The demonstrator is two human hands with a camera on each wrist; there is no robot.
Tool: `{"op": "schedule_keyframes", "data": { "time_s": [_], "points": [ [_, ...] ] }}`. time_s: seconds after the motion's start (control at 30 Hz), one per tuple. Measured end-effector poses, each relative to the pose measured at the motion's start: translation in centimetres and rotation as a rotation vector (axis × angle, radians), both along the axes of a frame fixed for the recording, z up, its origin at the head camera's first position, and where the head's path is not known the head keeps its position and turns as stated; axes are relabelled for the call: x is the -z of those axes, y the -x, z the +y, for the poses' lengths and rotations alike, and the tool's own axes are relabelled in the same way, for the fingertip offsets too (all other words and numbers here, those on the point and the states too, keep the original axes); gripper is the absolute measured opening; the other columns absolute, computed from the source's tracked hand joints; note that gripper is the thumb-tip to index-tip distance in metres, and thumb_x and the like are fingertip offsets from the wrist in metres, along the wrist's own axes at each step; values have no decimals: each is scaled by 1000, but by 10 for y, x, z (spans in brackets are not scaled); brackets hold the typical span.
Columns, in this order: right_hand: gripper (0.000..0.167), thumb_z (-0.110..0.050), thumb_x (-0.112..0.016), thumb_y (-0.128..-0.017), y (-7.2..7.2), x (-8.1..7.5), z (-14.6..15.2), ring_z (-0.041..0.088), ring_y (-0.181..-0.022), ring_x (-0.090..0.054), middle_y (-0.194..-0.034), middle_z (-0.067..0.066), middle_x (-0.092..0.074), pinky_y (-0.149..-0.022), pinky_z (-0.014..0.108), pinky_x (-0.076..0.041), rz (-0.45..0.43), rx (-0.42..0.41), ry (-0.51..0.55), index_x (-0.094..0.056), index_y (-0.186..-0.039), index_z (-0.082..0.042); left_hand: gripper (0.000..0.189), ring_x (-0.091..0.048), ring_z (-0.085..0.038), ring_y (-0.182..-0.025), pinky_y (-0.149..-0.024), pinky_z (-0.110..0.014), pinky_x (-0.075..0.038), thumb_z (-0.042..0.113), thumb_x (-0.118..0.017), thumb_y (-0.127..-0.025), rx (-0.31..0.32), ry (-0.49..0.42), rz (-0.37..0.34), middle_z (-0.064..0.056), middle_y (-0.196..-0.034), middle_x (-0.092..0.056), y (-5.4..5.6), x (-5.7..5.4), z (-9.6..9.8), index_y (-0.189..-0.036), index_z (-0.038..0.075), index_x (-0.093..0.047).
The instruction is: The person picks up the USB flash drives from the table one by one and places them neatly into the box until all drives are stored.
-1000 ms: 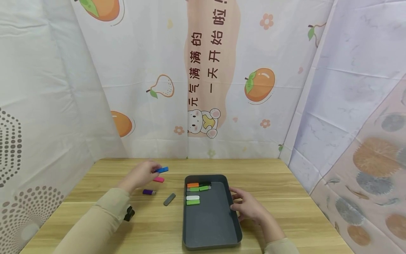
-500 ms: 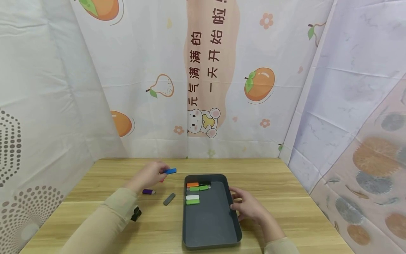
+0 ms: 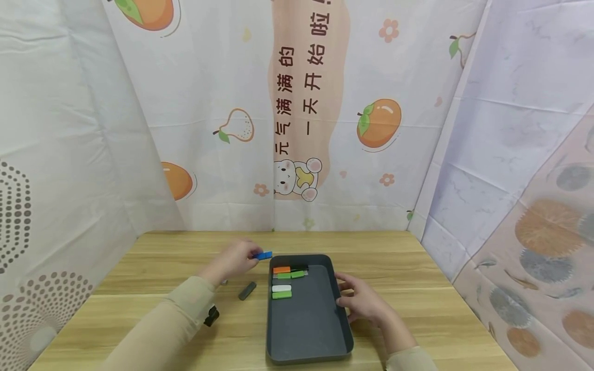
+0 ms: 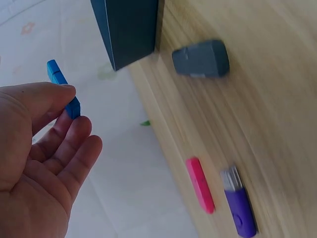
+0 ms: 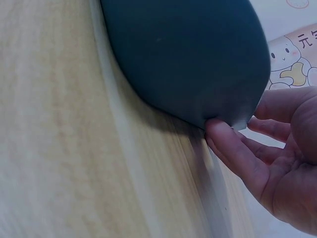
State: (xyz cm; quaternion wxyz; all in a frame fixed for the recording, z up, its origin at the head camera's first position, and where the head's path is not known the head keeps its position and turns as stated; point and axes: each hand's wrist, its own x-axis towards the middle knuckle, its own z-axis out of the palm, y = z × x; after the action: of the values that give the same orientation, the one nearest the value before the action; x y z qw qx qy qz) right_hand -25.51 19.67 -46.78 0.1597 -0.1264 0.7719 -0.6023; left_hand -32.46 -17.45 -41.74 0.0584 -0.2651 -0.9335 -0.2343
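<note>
Between thumb and fingertips, my left hand [image 3: 235, 257] pinches a blue USB stick [image 3: 264, 255], held beside the far left corner of a dark grey tray [image 3: 310, 359]. The left wrist view shows the blue stick tilted, clear of the table. My right hand [image 3: 364, 300] touches the tray's right wall, its thumb [image 5: 225, 136] low against the outside in the right wrist view. Inside the tray, along its left side, lie several sticks: an orange one [image 3: 281, 270], a white one [image 3: 281, 288], green ones [image 3: 281, 295] and a black one.
A grey stick [image 3: 247, 291] lies on the wooden table left of the tray. A pink stick [image 4: 200, 186] and a purple USB stick [image 4: 240, 210] show in the left wrist view, mostly hidden by the left arm from the head. Printed curtains [image 3: 204, 170] surround the table.
My left hand has carried the blue USB stick rightward to the tray's far left corner, its arm now covering the pink and purple sticks. My right hand and the tray stay put.
</note>
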Motion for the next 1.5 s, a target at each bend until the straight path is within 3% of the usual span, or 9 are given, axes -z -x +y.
{"op": "schedule_keyframes", "data": {
  "time_s": [0.17, 0.5, 0.8, 1.3, 1.5],
  "points": [
    [72, 4, -63, -91, 1, 1, 0, 39, -107, -61, -139, 34, -43, -62, 52, -60, 2, -4, -8, -34, -157, -2, 12, -63, -15, -85, -74, -33, -57, 4, -74, -90, 33, -4, 0, -4, -96, -68, 0, 4, 11, -101, 5, -76],
    [73, 5, -64, -91, 0, 1, 2, 38, -106, -62, -138, 32, -45, -61, 53, -59, 1, 1, -7, -34, -157, -2, 15, -63, -17, -92, -81, -36, -57, 6, -74, -91, 27, 20, -48, -3, -102, -67, -2, 8, 34, -107, 6, -75],
    [72, 5, -63, -92, 1, 1, 1, 38, -105, -61, -137, 33, -44, -62, 52, -60, -1, -14, -4, -34, -157, -2, 15, -62, -15, -88, -81, -38, -56, 8, -73, -93, 53, 67, -50, -2, -101, -70, -4, 13, 51, -107, 7, -75],
    [72, 5, -64, -91, 2, 1, 1, 39, -106, -61, -138, 32, -44, -62, 53, -60, -5, -10, 2, -35, -157, -3, 18, -63, -15, -97, -89, -37, -56, 16, -73, -94, 67, 172, -37, -2, -110, -69, 1, 19, 73, -111, 11, -76],
    [73, 5, -64, -91, 2, 2, 1, 39, -106, -61, -137, 32, -45, -61, 53, -59, -3, -6, -2, -35, -157, -3, 18, -63, -16, -99, -90, -37, -55, 17, -74, -93, 72, 227, 6, -2, -112, -69, 4, 23, 81, -110, 13, -77]
  ]
}}
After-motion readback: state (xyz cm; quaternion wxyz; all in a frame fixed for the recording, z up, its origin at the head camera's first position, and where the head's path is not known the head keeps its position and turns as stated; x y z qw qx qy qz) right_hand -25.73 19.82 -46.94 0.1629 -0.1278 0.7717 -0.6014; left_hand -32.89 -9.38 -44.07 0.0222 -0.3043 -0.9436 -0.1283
